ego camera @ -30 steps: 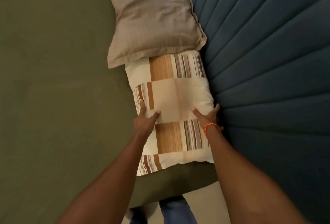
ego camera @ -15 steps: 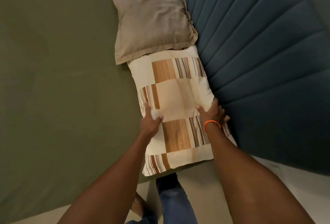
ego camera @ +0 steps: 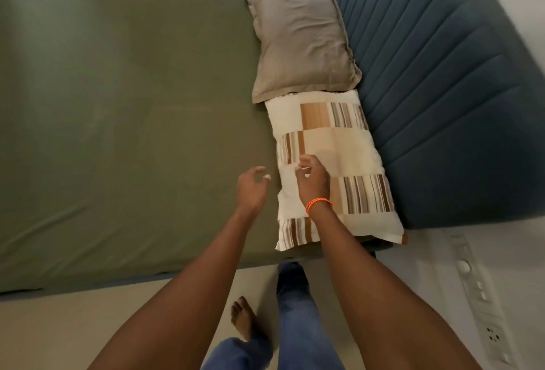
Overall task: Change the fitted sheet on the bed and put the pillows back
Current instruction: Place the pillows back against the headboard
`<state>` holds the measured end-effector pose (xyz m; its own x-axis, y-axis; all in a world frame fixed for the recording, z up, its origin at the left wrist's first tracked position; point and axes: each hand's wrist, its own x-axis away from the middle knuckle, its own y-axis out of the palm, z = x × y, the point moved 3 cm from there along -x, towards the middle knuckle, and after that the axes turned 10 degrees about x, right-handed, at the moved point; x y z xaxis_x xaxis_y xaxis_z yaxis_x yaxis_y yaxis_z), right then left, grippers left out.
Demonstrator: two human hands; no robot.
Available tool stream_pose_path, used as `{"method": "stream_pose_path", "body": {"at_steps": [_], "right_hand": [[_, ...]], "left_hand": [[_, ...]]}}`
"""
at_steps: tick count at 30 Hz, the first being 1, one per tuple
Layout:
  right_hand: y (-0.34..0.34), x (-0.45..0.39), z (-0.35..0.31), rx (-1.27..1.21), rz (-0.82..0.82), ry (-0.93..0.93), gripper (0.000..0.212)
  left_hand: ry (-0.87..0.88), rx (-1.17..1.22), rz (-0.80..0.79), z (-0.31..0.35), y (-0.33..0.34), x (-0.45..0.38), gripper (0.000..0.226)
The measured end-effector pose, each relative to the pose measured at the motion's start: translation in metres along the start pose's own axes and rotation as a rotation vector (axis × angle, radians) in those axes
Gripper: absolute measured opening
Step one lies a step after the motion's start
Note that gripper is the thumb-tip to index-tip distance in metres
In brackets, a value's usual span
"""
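An olive-green fitted sheet (ego camera: 124, 110) covers the mattress, smooth and flat. Two pillows lie along the blue headboard: a plain grey-brown pillow (ego camera: 300, 42) farther away, and a cream pillow with brown striped patches (ego camera: 339, 145) nearer, its far end tucked under the grey one. My left hand (ego camera: 250, 189) hovers over the sheet just left of the patterned pillow, fingers loosely curled and holding nothing. My right hand (ego camera: 312, 180), with an orange band at the wrist, is above the pillow's near left part, fingers apart and empty.
A padded blue headboard (ego camera: 442, 89) runs along the right side of the bed. A white wall with a switch and socket panel (ego camera: 483, 304) is at the lower right. My legs and a bare foot (ego camera: 241, 316) stand on the pale floor beside the bed's near edge.
Both hands have let go of the patterned pillow and lifted off it, moving left. My view has pulled back, showing the whole bed and the floor.
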<state>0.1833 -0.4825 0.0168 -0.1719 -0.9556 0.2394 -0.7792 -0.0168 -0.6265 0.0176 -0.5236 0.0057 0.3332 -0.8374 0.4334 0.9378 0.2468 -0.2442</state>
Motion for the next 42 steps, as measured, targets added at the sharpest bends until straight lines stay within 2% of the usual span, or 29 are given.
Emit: {"method": "stream_pose_path", "body": {"at_steps": [3,8,20,27,32,38,42], "right_hand": [[0.01,0.028,-0.043,-0.06,-0.066,-0.058,0.02],[0.028,0.04,-0.08,-0.095,-0.164,-0.018,0.018],[0.07,0.022,-0.199,-0.069,-0.223,-0.115,0.017],[0.152,0.065,-0.252,-0.012,-0.253,-0.123,0.015],[0.23,0.12,-0.298,0.013,-0.252,-0.11,0.018],[0.321,0.197,-0.359,-0.088,-0.24,-0.02,0.019],[0.362,0.243,-0.388,-0.087,-0.244,0.002,0.017]], "left_hand": [[0.036,0.027,0.034,0.018,-0.036,0.014,0.021],[0.052,0.086,0.057,0.055,-0.076,0.008,0.019],[0.059,0.238,0.144,0.112,-0.169,-0.031,0.019],[-0.003,0.282,0.112,0.097,-0.257,-0.038,0.022],[-0.037,0.337,0.046,0.061,-0.346,-0.049,0.024],[-0.049,0.225,-0.003,0.004,-0.475,-0.068,0.02],[-0.045,0.18,-0.027,-0.021,-0.541,-0.076,0.027]]}}
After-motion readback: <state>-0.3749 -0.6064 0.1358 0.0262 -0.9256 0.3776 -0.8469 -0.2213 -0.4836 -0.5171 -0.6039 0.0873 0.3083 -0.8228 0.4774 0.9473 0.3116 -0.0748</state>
